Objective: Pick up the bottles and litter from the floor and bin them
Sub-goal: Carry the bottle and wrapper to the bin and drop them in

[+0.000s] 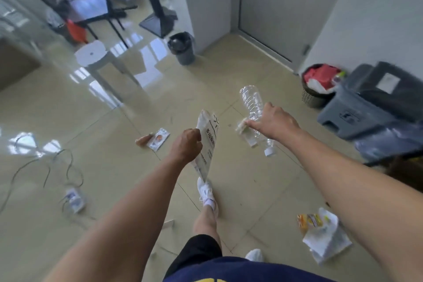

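My left hand (pixel 186 144) grips a white printed plastic bag (pixel 207 144) that hangs down in front of me. My right hand (pixel 273 122) holds a clear empty plastic bottle (pixel 253 107), cap end down, together with a scrap of crumpled paper (pixel 241 126). On the floor lie a small wrapper with a brownish piece beside it (pixel 158 139), and at lower right a white bag with a yellow snack packet (pixel 320 231). A mesh waste basket (pixel 315 86) full of red and white rubbish stands at the right wall. A dark bin (pixel 182 48) stands farther off by the pillar.
A large grey lidded bin (pixel 375 103) stands beyond my right arm, a grey bag beneath it. A white stool (pixel 96 55) and black chairs stand at the left. A power adapter with loose cables (pixel 73 199) lies on the floor at left. My white shoe (pixel 207 192) steps forward.
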### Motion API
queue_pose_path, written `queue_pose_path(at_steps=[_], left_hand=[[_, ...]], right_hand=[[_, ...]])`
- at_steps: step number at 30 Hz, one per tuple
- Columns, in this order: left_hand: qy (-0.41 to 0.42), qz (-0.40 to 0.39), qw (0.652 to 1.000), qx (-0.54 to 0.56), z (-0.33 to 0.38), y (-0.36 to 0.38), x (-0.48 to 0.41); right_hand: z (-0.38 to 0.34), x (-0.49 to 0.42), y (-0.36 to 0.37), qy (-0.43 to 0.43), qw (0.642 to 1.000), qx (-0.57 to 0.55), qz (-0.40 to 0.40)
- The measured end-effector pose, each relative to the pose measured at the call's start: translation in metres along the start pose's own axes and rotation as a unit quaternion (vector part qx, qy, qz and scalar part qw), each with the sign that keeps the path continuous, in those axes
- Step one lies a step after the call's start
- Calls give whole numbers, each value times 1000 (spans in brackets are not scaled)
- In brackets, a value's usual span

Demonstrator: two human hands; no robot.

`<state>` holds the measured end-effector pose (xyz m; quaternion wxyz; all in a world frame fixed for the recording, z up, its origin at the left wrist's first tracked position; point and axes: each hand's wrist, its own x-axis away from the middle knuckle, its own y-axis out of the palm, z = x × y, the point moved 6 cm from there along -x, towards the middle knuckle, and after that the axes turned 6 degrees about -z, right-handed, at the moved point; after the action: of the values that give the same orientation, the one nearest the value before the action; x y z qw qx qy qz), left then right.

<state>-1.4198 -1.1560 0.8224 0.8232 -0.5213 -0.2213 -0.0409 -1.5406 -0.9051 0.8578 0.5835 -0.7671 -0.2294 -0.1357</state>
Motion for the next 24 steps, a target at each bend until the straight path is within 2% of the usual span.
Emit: queue_pose_path(at_steps=[3, 7, 11, 17, 24], left_hand=[[-30, 3, 1000, 7, -45, -19, -50], [-62, -3, 998, 28, -96, -51, -120], [-84, -20, 996, 22, -128, -95, -188], [-103, -56, 993, 15, -138, -142, -304], [-126, -62, 989, 36, -130, -194, -459]], right_hand=[[-51, -66, -4, -23, 1000, 5, -18], [-114, -153, -25, -9, 999, 2, -38], [-175, -230, -66, -26, 999, 2, -29], [-235, -355, -124, -48, 999, 7, -13], [-271, -527, -171, -59, 997, -6, -43]])
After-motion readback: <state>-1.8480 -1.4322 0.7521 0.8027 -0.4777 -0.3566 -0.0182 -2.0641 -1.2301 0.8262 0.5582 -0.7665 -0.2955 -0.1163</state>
